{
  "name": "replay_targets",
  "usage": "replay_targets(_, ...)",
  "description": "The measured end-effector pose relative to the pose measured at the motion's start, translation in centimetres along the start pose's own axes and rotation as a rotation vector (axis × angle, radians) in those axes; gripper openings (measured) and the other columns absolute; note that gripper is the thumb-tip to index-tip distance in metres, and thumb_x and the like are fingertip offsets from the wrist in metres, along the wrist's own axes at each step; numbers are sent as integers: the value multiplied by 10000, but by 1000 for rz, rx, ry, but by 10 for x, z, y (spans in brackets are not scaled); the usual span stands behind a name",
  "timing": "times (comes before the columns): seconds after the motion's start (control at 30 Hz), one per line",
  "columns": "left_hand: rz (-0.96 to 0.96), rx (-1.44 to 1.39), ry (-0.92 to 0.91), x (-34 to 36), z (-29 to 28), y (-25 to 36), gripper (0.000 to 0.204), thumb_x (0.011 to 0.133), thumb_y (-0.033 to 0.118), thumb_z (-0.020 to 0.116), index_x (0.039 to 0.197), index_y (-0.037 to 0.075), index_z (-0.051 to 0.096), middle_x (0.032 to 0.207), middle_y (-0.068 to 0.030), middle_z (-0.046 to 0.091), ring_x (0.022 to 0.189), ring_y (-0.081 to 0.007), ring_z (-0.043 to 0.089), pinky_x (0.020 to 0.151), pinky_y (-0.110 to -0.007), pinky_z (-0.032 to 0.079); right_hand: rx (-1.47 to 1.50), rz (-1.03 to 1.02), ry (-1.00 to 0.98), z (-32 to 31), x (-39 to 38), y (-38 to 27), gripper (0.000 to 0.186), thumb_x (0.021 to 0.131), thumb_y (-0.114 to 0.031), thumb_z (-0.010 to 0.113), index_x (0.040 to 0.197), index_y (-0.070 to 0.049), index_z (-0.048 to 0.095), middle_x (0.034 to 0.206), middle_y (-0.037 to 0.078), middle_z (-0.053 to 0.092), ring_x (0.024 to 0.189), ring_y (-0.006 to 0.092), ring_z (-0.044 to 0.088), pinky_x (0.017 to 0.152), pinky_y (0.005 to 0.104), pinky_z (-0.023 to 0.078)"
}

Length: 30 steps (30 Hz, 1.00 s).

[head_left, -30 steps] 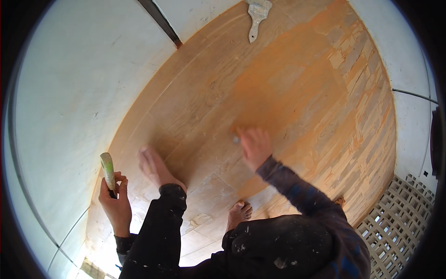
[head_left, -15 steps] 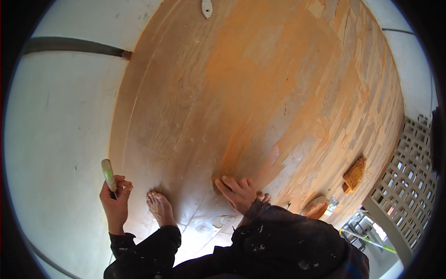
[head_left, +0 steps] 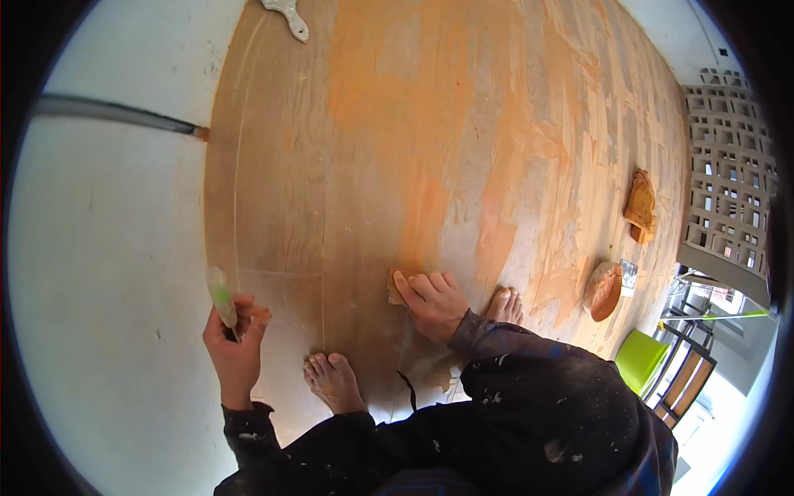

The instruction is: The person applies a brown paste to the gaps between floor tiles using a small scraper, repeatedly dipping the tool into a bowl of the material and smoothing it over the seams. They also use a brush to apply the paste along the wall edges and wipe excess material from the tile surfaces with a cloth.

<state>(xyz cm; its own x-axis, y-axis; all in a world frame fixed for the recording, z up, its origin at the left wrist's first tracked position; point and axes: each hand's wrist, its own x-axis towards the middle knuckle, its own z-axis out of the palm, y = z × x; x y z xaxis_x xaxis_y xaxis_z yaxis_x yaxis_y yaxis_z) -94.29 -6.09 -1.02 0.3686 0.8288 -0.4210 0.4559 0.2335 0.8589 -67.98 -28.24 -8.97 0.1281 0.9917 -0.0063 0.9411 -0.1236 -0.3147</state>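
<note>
My left hand (head_left: 236,347) grips an upright tool with a pale, green-stained handle (head_left: 219,293), near the white wall. My right hand (head_left: 434,302) presses a small, brownish squarish piece (head_left: 395,289) onto the wood-plank floor (head_left: 289,207), which is streaked with orange paste. My bare left foot (head_left: 329,380) and right foot (head_left: 504,306) stand on the planks. A bowl (head_left: 603,291) coated in orange paste lies to the right beside a flat silvery piece (head_left: 628,277), with a crumpled orange-brown cloth or glove (head_left: 641,207) above them.
A white wall (head_left: 107,231) with a dark strip runs along the left. A white-handled brush or scraper (head_left: 289,21) lies at the top. A perforated block screen (head_left: 728,165) borders the right, with a lime-green chair or bin (head_left: 641,360) and dark-framed furniture (head_left: 686,380) below it.
The view has swung round, bringing the bowl, cloth and green item into sight. My right hand has come down from mid-floor to beside my right foot; my left still grips its tool.
</note>
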Motion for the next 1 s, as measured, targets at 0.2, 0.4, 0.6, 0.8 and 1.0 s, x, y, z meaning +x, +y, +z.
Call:
replay_targets(0.2, 128, 4, 24, -1, 7, 14, 260, 874, 7, 774, 1096, 36, 641, 895, 19, 694, 727, -20, 491, 677, -189, 410, 21, 191, 249, -30, 45, 75, 554, 790, -118, 644, 1340, -61, 600, 994, 114, 551, 934, 328, 535, 798, 431, 447)
replay_targets(0.4, 160, -1, -23, 3, 21, 20, 264, 895, 9, 749, 1133, 38, 638, 914, 5, 693, 780, -45, 566, 745, -216, 460, -66, -89, 109, 16, -32, -9, 596, 785, -138, 659, 1365, -41, 560, 1028, 113, 539, 990, 293, 557, 842, 417, 481)
replay_targets(0.6, 231, -28, -30, 1, 40, 30, 244, 902, 22, 741, 1121, 32, 634, 914, 9, 700, 746, -36, 523, 701, -217, 438, 110, 42, 98, -32, 4, 37, 594, 784, -114, 683, 1363, -49, 565, 1046, 138, 558, 991, 324, 544, 847, 407, 482)
replay_targets(0.8, 247, -28, -76, 8, 64, 40, 247, 904, 25, 735, 1125, 17, 625, 906, 7, 701, 747, -40, 525, 697, -219, 440, 78, -22, 121, 13, -51, 0, 544, 825, -149, 692, 1353, -80, 586, 1078, 109, 576, 1023, 308, 551, 857, 404, 485)
replay_targets(1.0, 239, -53, -88, 12, 64, 46, 291, 914, 62, 747, 1172, 16, 620, 974, -23, 704, 879, -89, 603, 846, -261, 474, 170, -12, 60, -25, -22, 7, 506, 826, -144, 692, 1327, -141, 620, 1147, 56, 583, 1065, 266, 556, 888, 381, 475)
